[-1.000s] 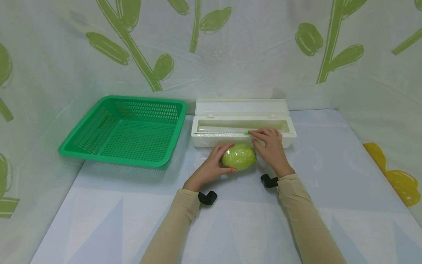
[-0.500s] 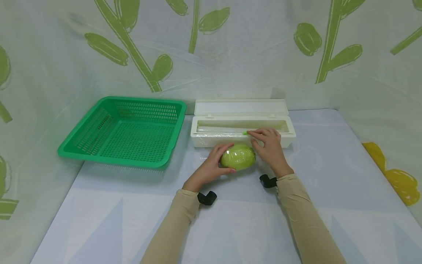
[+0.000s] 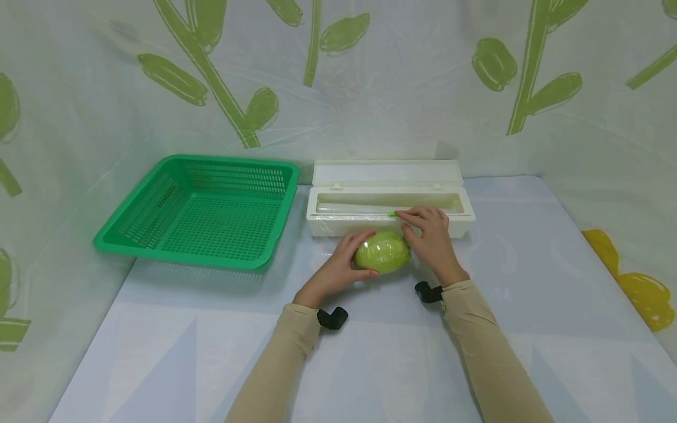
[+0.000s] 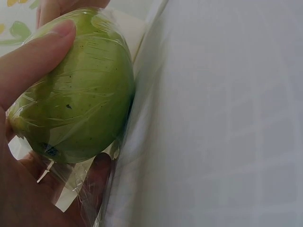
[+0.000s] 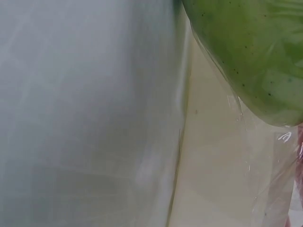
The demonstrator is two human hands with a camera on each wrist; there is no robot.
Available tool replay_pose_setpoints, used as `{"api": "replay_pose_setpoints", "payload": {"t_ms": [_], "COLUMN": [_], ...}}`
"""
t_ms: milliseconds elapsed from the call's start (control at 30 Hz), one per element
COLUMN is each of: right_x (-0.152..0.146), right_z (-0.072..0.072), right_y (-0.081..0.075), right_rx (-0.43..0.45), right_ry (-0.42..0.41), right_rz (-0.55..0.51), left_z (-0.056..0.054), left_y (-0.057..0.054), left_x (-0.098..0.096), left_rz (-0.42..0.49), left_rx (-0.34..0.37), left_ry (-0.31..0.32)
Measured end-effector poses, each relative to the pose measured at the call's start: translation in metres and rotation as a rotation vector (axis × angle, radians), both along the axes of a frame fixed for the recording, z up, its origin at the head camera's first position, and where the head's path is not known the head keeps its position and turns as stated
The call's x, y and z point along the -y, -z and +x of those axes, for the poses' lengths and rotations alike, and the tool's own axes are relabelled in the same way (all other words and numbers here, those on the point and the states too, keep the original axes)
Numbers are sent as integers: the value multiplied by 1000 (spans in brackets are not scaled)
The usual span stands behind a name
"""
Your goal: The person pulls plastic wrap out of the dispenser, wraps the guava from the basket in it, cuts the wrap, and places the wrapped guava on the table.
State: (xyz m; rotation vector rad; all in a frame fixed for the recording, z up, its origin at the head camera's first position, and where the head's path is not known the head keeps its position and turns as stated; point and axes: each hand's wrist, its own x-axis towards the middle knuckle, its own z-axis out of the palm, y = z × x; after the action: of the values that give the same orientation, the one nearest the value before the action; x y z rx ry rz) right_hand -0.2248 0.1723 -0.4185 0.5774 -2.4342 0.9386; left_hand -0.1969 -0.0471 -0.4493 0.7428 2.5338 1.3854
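In the head view my left hand [image 3: 339, 265] grips a green oval fruit [image 3: 382, 252] wrapped in shiny cling film. The left wrist view has its thumb [image 4: 49, 49] across the near side of the fruit, with the other fingers partly behind it. Just beyond stands a white cling film dispenser [image 3: 344, 225], lid raised, a roll inside. Film [image 5: 246, 156] stretches between fruit and box in the right wrist view. With an extended index finger, my right hand [image 3: 431, 238] touches a small green slide cutter [image 3: 392, 214] on the box's front rim; its thumb is lower, beside the fruit.
Left of the dispenser, a green plastic basket [image 3: 233, 261] sits on the pale table [image 3: 381, 364]. The raised lid [image 3: 386, 173] is close to the leaf-patterned backdrop [image 3: 391, 106]. Black wrist mounts [image 3: 333, 318] hang by both sleeves.
My right hand and the green slide cutter have shifted slightly left along the box's rim. The left hand keeps the wrapped fruit in the same spot.
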Motion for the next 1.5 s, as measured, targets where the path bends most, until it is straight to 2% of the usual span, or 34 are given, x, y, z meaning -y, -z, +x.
{"api": "replay_pose_setpoints", "payload": {"t_ms": [233, 600, 1500], "right_x": [0, 1, 0], "right_z": [1, 3, 2], "right_y": [1, -1, 0], "right_rx": [-7, -31, 15], "right_ry": [-8, -22, -13], "right_rz": [-8, -20, -26], "left_z": [1, 1, 0], "left_y": [-2, -1, 0], "left_x": [-1, -1, -1], "left_rz": [4, -6, 3], "left_rx": [19, 6, 7], "left_ry": [-6, -10, -8]}}
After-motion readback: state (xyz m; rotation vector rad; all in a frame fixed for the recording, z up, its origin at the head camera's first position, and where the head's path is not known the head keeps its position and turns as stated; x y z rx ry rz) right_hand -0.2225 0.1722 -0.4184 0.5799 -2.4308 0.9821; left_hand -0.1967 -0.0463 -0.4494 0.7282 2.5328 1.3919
